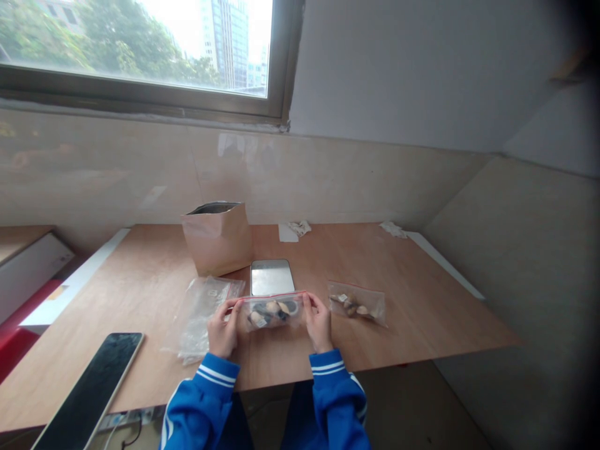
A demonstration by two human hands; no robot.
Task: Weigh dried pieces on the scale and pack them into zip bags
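Note:
Between my two hands I hold up a clear zip bag (274,312) with a red seal strip along its top edge. Dark and pale mushroom-like pieces and a small white label show through the plastic. My left hand (224,329) pinches the bag's upper left corner, and my right hand (319,320) pinches the upper right corner. Just behind the bag lies a flat silver scale (272,277). To the right, a second filled zip bag (358,304) with brownish pieces lies on the table. Flat, clear plastic bags (197,319) lie beside my left hand.
An open brown paper bag (218,240) stands upright at the back left of the wooden table (422,325). A large dark-screened phone or tablet (91,390) reaches over the front left edge. Crumpled tissue (300,229) and another scrap (392,230) lie near the wall.

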